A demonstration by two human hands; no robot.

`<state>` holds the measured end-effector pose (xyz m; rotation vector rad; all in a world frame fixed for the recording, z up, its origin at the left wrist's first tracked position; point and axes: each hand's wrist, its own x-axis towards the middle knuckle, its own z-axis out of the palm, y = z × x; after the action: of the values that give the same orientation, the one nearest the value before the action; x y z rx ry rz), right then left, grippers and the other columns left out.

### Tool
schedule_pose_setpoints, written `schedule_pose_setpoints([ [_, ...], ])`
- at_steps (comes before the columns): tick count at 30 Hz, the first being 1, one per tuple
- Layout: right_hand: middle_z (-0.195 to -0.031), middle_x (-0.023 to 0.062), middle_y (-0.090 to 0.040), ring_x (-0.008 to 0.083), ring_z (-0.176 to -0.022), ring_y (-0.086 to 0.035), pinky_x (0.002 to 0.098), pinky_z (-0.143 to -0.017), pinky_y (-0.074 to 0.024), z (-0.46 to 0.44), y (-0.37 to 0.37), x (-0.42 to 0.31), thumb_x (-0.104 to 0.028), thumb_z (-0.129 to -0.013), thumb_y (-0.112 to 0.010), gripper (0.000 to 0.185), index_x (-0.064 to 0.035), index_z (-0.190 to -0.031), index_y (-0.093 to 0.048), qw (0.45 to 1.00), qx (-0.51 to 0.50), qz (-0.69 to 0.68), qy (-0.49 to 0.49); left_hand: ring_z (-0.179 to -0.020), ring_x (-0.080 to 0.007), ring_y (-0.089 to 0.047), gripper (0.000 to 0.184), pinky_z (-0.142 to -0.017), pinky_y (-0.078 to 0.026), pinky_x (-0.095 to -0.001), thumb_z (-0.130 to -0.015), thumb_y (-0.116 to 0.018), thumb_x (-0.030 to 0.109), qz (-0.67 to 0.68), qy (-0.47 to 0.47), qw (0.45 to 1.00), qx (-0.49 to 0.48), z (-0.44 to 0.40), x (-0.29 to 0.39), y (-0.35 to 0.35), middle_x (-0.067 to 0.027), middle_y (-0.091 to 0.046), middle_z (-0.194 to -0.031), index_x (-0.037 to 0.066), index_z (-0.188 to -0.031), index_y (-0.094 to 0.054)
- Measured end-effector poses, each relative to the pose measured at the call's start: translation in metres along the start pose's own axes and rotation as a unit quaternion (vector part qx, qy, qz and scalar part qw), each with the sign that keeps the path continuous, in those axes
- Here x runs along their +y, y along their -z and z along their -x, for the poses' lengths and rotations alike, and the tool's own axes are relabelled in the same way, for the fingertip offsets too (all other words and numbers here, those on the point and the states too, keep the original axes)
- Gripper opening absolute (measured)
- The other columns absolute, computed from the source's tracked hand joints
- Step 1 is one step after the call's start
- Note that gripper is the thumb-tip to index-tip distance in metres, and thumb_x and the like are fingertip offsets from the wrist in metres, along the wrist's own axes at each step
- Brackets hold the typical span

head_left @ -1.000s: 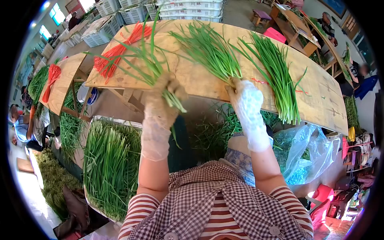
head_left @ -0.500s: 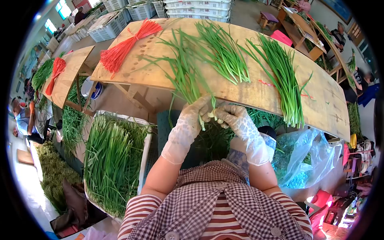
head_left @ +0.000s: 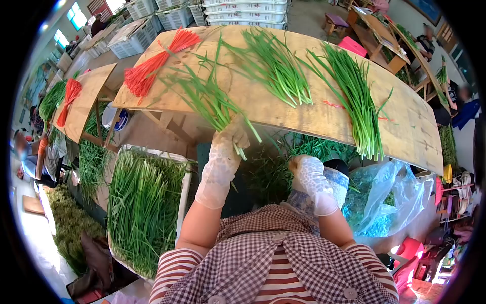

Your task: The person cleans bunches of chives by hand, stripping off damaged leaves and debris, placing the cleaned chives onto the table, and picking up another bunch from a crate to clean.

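Observation:
My left hand (head_left: 230, 142), in a pale glove, is closed round the lower stalks of a small bunch of green leafy stems (head_left: 208, 101); their tips spread over the near edge of the wooden table (head_left: 412, 129). My right hand (head_left: 306, 169), gloved too, is held below the table edge with its fingers curled; whatever it may hold is hidden. On the table lie a loose green bunch (head_left: 278, 68) at the middle and a thicker bunch (head_left: 354, 96) to its right. Red ties (head_left: 157, 66) are gathered in a bundle at the left.
A crate rim (head_left: 185, 202) surrounds packed greens at lower left. A clear plastic bag (head_left: 400, 202) hangs at the right below the table. Loose greens (head_left: 319, 148) lie under the table. Stacked white crates (head_left: 245, 12) stand behind it. Other people sit at far left and right.
My hands were together at the stalks half a second ago; my right hand has moved away to the right and down. My left hand has shifted slightly left with the bunch.

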<state>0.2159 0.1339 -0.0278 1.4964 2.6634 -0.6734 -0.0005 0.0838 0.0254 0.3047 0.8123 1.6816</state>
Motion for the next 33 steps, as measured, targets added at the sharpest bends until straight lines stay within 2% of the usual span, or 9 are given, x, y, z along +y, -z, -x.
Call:
schedule_pose_setpoints([
  [2, -0.089, 0.0156, -0.07, 0.0256, -0.078, -0.069, 0.0326, -0.072, -0.0547, 0.002, 0.006, -0.004, -0.021, -0.086, -0.062, 0.022, -0.0039, -0.098, -0.07, 0.954, 0.154, -0.224, 0.123, -0.048, -0.0079, -0.032, 0.013, -0.049, -0.03, -0.0235, -0.094, -0.06, 0.021, -0.019, 0.01, 0.999, -0.027, 0.001, -0.01, -0.002, 0.0065, -0.032, -0.056, 0.012, -0.087, -0.053],
  [5, -0.092, 0.0196, -0.069, 0.0226, -0.08, -0.07, 0.0291, -0.071, -0.0533, 0.0, 0.035, -0.046, -0.02, -0.088, -0.065, 0.027, -0.0013, -0.107, -0.068, 0.785, -0.012, -0.619, 0.029, -0.047, -0.0074, -0.034, 0.014, -0.046, -0.03, -0.0237, -0.092, -0.064, 0.023, -0.051, 0.037, 0.998, 0.005, 0.008, -0.026, -0.014, 0.0065, -0.034, -0.056, 0.012, -0.089, -0.054],
  [8, -0.087, 0.0177, -0.07, 0.0201, -0.078, -0.069, 0.0276, -0.072, -0.0521, -0.006, 0.026, -0.047, -0.023, -0.085, -0.07, 0.029, -0.0004, -0.103, -0.069, 0.907, 0.137, -0.397, -0.02, -0.043, -0.0072, -0.034, 0.015, -0.043, -0.029, -0.0245, -0.09, -0.067, 0.023, -0.105, 0.038, 0.99, 0.086, 0.012, -0.026, -0.019, 0.0063, -0.036, -0.054, 0.009, -0.091, -0.06],
  [17, -0.082, 0.0166, -0.069, 0.0249, -0.074, -0.066, 0.0321, -0.074, -0.0519, 0.001, 0.025, -0.049, -0.026, -0.08, -0.073, 0.028, -0.0026, -0.096, -0.071, 0.851, 0.064, -0.52, -0.026, -0.043, -0.0068, -0.039, 0.016, -0.041, -0.031, -0.0221, -0.085, -0.071, 0.019, -0.176, -0.103, 0.974, 0.098, 0.009, -0.009, -0.011, 0.0052, -0.043, -0.053, 0.004, -0.086, -0.066],
  [21, -0.079, 0.0111, -0.069, 0.0258, -0.066, -0.065, 0.0315, -0.065, -0.0522, 0.022, 0.049, -0.034, -0.023, -0.082, -0.07, 0.019, -0.0049, -0.084, -0.07, 0.988, -0.071, -0.044, 0.128, -0.052, -0.0088, -0.049, 0.017, -0.047, -0.041, -0.0216, -0.088, -0.067, 0.021, -0.081, -0.158, 0.982, -0.06, 0.033, 0.064, -0.049, 0.0031, -0.047, -0.063, 0.006, -0.092, -0.059],
  [23, -0.079, 0.0143, -0.066, 0.0323, -0.07, -0.065, 0.0399, -0.062, -0.0524, 0.014, 0.048, -0.037, -0.032, -0.078, -0.071, 0.026, -0.0075, -0.087, -0.07, 0.963, 0.221, -0.088, 0.13, -0.059, -0.0114, -0.057, 0.015, -0.052, -0.046, -0.0216, -0.09, -0.064, 0.019, -0.021, -0.21, 0.977, 0.008, 0.044, 0.075, -0.094, 0.0004, -0.054, -0.07, 0.006, -0.091, -0.058],
  [27, -0.066, 0.0089, -0.061, 0.0234, -0.061, -0.065, 0.0371, -0.049, -0.0489, -0.059, 0.064, -0.028, -0.019, -0.078, -0.064, 0.011, -0.0081, -0.076, -0.064, 0.902, 0.395, 0.169, 0.024, -0.063, -0.0144, -0.058, 0.012, -0.057, -0.052, -0.0304, -0.091, -0.062, 0.016, 0.16, 0.065, 0.982, -0.078, -0.02, 0.045, -0.027, -0.0007, -0.055, -0.071, 0.007, -0.089, -0.055],
  [31, -0.059, -0.0012, -0.055, 0.0121, -0.057, -0.062, 0.0326, -0.042, -0.0452, -0.078, 0.059, -0.033, -0.011, -0.074, -0.061, 0.008, -0.0137, -0.067, -0.058, 0.815, 0.402, 0.416, -0.027, -0.065, -0.0165, -0.059, 0.014, -0.06, -0.053, -0.0316, -0.09, -0.064, 0.018, -0.004, 0.052, 0.998, 0.027, -0.016, 0.001, -0.018, -0.0029, -0.058, -0.073, 0.006, -0.091, -0.057],
  [33, -0.064, 0.0087, -0.061, 0.0253, -0.061, -0.065, 0.0382, -0.052, -0.0502, -0.062, 0.06, -0.04, -0.019, -0.079, -0.062, 0.011, -0.0093, -0.074, -0.063, 0.94, 0.303, 0.157, 0.02, -0.067, -0.0183, -0.061, 0.015, -0.061, -0.054, -0.0318, -0.089, -0.065, 0.017, -0.031, 0.053, 0.995, 0.084, -0.015, -0.014, -0.018, -0.0047, -0.06, -0.077, 0.005, -0.095, -0.059],
])
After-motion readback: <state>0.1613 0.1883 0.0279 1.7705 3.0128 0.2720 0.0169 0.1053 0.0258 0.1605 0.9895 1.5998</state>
